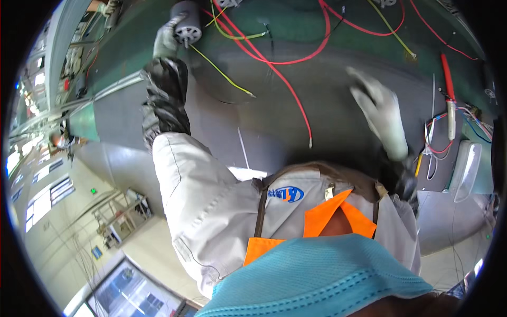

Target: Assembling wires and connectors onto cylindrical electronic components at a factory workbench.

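Note:
My left hand [167, 39], in a pale glove and dark sleeve cover, is closed round the side of a grey cylindrical motor [189, 25] at the far left of the bench. The motor's vented end and short shaft face me, and a yellow-green wire [222, 73] trails from it. Over the dark mat [232, 113], my gloved right hand [381, 110] is open, fingers stretched forward and slightly blurred, holding nothing. Left of that hand a red wire [291, 87] with a bare tip runs toward me.
More red and yellow-green wires [393, 29] and partly cut-off motors [229, 3] lie along the far edge. At the right are a long red-and-white tool [449, 90], a tangle of thin wires [441, 145] and a whitish elongated object [466, 170]. A metal rail [119, 85] borders the left.

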The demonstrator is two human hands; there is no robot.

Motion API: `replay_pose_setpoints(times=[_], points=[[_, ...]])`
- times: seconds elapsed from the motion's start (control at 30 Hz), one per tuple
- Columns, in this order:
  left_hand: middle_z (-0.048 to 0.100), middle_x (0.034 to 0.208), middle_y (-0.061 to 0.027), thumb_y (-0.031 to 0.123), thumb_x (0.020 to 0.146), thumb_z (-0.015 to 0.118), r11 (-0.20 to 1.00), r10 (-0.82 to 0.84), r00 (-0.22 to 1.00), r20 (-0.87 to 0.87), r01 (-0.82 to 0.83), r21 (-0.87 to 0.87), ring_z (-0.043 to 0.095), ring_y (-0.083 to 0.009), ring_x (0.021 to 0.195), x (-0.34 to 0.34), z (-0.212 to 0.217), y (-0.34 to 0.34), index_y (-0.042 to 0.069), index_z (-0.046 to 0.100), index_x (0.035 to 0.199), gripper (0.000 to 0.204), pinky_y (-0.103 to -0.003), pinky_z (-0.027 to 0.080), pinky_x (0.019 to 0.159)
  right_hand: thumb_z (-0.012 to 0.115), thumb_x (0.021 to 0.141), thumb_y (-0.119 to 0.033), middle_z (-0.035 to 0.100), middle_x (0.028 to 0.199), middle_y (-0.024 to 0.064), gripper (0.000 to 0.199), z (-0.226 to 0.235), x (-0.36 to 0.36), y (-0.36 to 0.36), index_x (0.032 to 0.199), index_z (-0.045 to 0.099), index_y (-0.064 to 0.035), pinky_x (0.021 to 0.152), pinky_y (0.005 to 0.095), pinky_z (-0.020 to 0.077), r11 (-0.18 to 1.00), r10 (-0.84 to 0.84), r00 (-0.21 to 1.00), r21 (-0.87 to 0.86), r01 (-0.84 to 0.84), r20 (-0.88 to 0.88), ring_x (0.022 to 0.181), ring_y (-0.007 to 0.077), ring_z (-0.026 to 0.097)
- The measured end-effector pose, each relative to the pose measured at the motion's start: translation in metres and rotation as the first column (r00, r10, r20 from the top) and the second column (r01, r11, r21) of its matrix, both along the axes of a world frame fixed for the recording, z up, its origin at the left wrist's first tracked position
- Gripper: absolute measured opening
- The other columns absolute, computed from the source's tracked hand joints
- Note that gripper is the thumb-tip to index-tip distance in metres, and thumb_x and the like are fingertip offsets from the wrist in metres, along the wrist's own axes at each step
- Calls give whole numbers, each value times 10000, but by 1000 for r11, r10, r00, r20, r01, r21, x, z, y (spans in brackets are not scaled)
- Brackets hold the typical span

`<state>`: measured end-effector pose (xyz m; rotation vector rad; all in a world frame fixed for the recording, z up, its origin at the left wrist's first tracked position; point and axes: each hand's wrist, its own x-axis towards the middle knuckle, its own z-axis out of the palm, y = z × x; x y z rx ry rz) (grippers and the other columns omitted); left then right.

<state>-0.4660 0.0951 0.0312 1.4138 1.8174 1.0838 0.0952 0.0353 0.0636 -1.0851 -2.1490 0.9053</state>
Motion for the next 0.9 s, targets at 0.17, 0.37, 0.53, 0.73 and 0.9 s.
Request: replay_pose_setpoints(times=[0.17, 0.37, 0.53, 0.73, 0.9], points=[[647, 1223, -215, 114, 904, 607, 957, 282, 748, 601, -174, -232, 667, -321, 1116, 158, 74, -179, -70, 544, 1322, 461, -360, 600, 837, 609, 904, -177, 687, 951, 177, 344, -23, -132, 8, 1218, 610, -35, 795, 487, 542, 883, 203, 979, 438, -169, -33, 877, 380, 669], [645, 1141, -191, 233, 821, 736, 972, 104, 884, 456, 7, -236, 693, -264, 953, 270, 112, -237, -86, 440, 1397, 721, -341, 622, 751, 627, 914, -282, 695, 1022, 130, 354, -13, -140, -177, 1148, 662, -18, 757, 445, 538, 636, 667, 454, -135, -760, 591, 918, 300, 677], [574, 1306, -249, 286, 642, 932, 951, -116, 993, 3, 112, -289, 636, -349, 1113, 312, 58, -221, -31, 363, 1478, 1060, -403, 537, 990, 598, 946, -323, 682, 1019, 152, 319, -39, -94, -211, 1123, 674, -69, 781, 437, 531, 583, 811, 468, -420, -695, 351, 914, 313, 672], [549, 1193, -265, 398, 690, 867, 904, -428, 674, -603, 314, -291, 591, -463, 1081, 391, 60, -214, 33, 407, 1443, 955, -489, 524, 893, 623, 896, -188, 698, 1078, 139, 258, -6, 68, -129, 1128, 678, -88, 788, 415, 552, 718, 673, 691, 8, -696, -264, 945, 337, 673], [531, 1285, -247, 388, 711, 859, 747, -257, 437, -862, 656, 109, 509, -448, 1195, 402, 59, -193, 63, 442, 1436, 897, -518, 444, 1021, 669, 951, -190, 735, 1061, 57, 267, 36, 263, -119, 1131, 714, 2, 805, 249, 538, 815, -493, 862, -410, 410, -117, 874, 125, 683]])
